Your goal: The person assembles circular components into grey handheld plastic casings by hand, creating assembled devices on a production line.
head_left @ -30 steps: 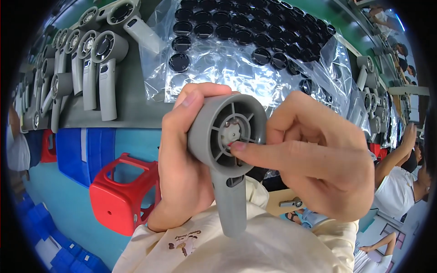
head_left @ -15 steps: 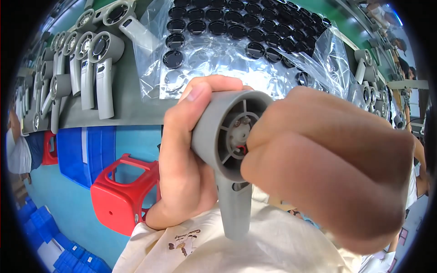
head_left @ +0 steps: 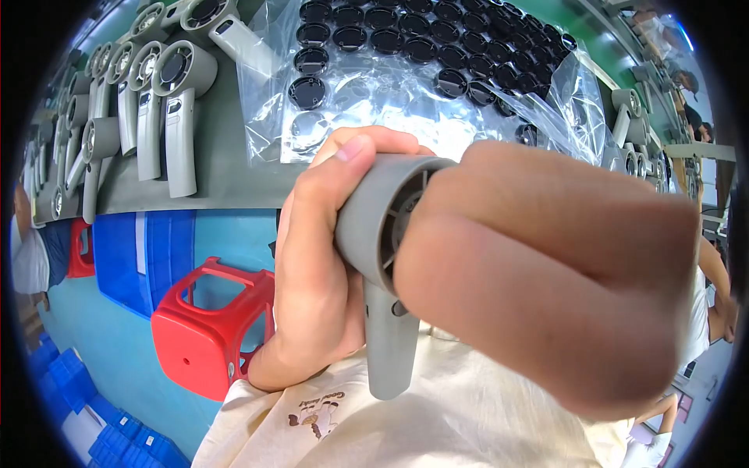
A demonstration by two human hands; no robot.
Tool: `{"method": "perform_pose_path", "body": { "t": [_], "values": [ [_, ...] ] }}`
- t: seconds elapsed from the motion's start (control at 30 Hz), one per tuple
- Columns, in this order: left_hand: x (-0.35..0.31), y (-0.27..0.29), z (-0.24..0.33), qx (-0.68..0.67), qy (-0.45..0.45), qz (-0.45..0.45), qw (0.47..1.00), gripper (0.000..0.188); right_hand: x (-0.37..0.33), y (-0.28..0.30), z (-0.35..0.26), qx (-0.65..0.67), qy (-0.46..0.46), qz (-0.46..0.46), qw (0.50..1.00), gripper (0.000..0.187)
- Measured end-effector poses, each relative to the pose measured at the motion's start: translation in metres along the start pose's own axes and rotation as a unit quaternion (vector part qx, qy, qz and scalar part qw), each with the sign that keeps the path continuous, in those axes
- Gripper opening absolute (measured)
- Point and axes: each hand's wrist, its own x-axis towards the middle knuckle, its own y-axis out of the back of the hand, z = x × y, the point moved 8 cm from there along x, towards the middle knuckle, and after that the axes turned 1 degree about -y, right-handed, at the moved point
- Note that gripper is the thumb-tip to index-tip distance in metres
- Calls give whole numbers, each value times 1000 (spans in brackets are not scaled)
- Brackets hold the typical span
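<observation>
A grey handheld fan [head_left: 360, 218] is in front of my chest, its handle hanging down and its round head turned to the right. My left hand [head_left: 316, 234] wraps around the back and top of that head, thumb along the upper side. Large and close to the camera, my right hand [head_left: 538, 273] is closed in a fist at the fan's open face and covers most of it. Part of the ribbed inside shows past the knuckles. Whatever the right fingertips hold or touch is hidden behind the hand.
Several grey handheld fans [head_left: 179, 117] stand and lie on the dark table [head_left: 226, 183] at the left. Black round caps [head_left: 421, 48] lie in rows on clear plastic film [head_left: 367, 101]. A red stool [head_left: 191, 339] and a blue crate [head_left: 168, 261] are below left.
My right hand has moved left and slightly inward, covering more of the fan's face. The fan has turned a little further rightward. My left hand keeps its hold.
</observation>
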Motion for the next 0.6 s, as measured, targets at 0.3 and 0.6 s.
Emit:
{"method": "perform_pose_path", "body": {
  "t": [0.3, 0.6],
  "values": [
    [-6, 4, 6, 33, 0, 23, 999, 32, -69, 37, 4, -74, 113, 290, 947, 27],
    [-9, 9, 6, 57, -53, 71, 994, 31, -70, 31, -5, 78, 296, 341, 889, 23]
  ]
}}
